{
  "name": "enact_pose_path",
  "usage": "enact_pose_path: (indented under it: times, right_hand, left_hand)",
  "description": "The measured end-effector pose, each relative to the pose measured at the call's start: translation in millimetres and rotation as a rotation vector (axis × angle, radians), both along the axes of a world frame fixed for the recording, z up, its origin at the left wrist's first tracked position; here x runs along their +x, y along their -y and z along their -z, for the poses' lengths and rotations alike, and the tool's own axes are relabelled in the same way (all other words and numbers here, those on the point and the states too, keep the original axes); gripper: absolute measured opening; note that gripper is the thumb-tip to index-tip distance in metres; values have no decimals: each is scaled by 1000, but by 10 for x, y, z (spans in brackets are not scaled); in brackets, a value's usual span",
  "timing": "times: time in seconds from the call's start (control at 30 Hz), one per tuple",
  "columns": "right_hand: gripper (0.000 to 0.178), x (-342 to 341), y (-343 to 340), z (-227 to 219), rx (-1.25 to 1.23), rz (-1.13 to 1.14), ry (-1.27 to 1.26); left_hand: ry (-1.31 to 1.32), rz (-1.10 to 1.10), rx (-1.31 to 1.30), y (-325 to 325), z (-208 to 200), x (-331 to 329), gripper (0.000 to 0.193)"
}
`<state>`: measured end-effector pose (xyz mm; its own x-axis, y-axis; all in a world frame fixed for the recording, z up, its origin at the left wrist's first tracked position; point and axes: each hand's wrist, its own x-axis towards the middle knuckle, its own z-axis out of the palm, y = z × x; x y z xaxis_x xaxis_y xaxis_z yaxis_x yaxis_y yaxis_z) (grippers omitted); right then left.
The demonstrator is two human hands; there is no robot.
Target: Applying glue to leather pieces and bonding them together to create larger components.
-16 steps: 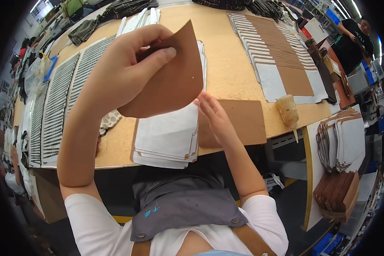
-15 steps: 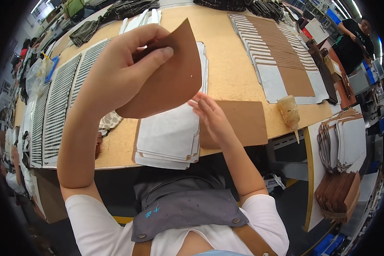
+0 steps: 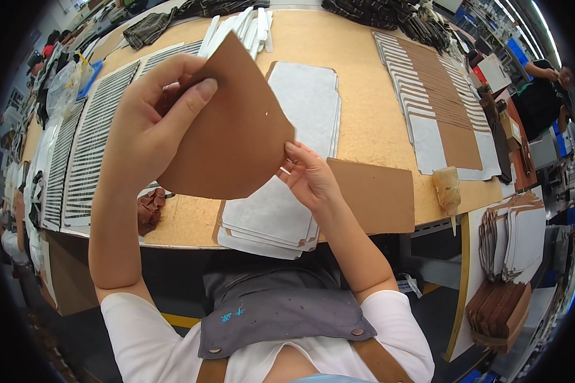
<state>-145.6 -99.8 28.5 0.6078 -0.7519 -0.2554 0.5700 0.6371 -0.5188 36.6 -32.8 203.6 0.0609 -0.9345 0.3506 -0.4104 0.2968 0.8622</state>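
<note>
Brown sheet [image 3: 230,137] is found held in the air above the pile of white-faced panels [image 3: 265,220], overhanging that pile's left and far portions. The left hand [image 3: 156,115], up and to the left of the pile, is clamped on the sheet's upper left edge, thumb on the near face, fingertips hidden behind. We find the right hand [image 3: 306,175], over the pile's right edge, pinching the sheet's right corner; the forefinger's full placement cannot be confirmed.

Risks, in our judgement: the sheet is bowed between the two grips, so pushing the hands together could crease it. The right hold takes only the corner; a light pinch there could slip and let that side drop onto the pile. A lowered edge could also nudge the pile's uneven top layers out of line. A pale speck shows on the near face; we cannot tell whether it is a hole or a mark.

Against the earlier frame, we note the right fingers were then spread just below the sheet's edge; they have now closed on the corner. The sheet is turned more squarely to view, and the crumpled red-brown scrap [image 3: 151,207], left of the pile, is better exposed.
</note>
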Motion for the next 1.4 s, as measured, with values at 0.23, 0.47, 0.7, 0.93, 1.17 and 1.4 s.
enact_pose_path:
  times: [0.23, 0.47, 0.7, 0.93, 1.17, 1.4]
  right_hand:
    - [20, -305, -16, -148, -336, 292, -301]
    - [14, -1030, 221, -432, -767, 351, -778]
    - [11, -1116, 814, -523, -879, 170, -1055]
    - [11, -340, 1465, -164, -1101, -8, -1180]
    - [14, 240, 1806, 86, -1224, -143, -1181]
    - [14, 438, 1838, 179, -1234, -200, -1204]
  left_hand:
    - [129, -334, -132, -304, 756, 95, 12]
    - [272, -205, -320, -623, 1572, -363, 29]
    - [280, 35, -14, -496, 1837, -752, 49]
    - [121, -87, 207, -340, 1845, -753, 48]
    - [-290, -54, 575, -203, 1883, -597, 54]
    - [-646, -28, 665, -120, 1872, -541, 60]
